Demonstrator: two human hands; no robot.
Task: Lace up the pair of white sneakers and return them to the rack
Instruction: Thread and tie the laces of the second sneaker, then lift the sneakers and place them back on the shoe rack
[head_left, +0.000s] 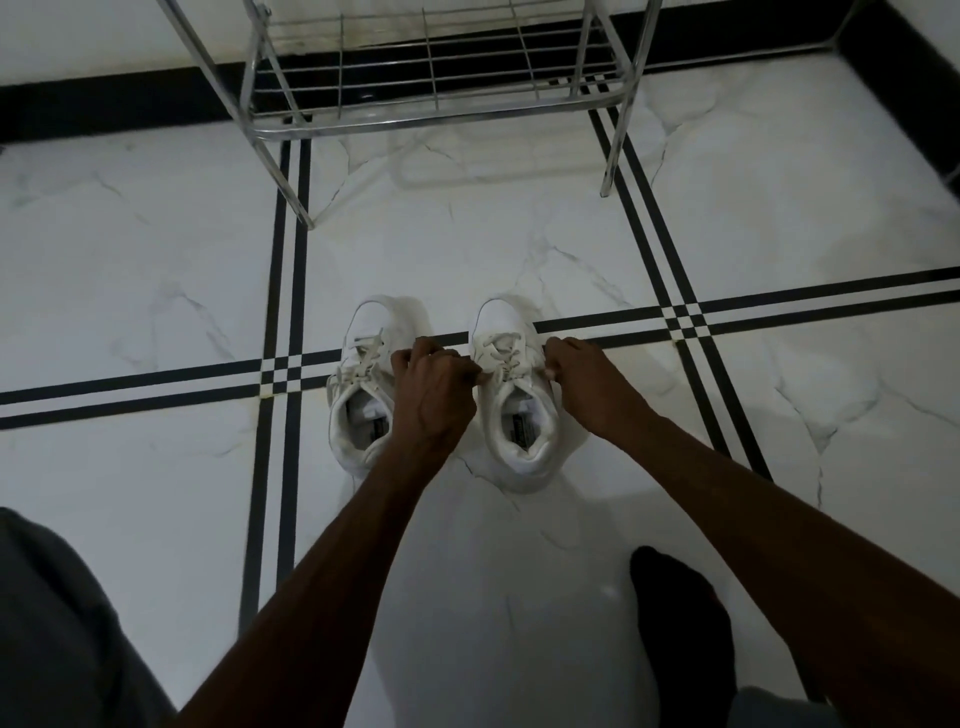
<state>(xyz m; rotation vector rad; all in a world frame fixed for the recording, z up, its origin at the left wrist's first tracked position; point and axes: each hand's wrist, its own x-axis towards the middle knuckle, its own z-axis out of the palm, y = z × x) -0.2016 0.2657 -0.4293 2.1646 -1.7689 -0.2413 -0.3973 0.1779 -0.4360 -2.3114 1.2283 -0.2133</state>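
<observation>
Two white sneakers stand side by side on the floor, toes pointing away from me. The left sneaker has loose crossed laces and nobody touches it. The right sneaker sits between my hands. My left hand pinches a lace end at its left side. My right hand pinches the other lace end at its right side. The white laces cross over the tongue. The metal shoe rack stands beyond the shoes, its wire shelf bare.
The floor is white marble tile with black double stripes. A black skirting runs along the wall behind the rack. My dark-socked foot rests at the lower right, and grey trousers fill the lower left.
</observation>
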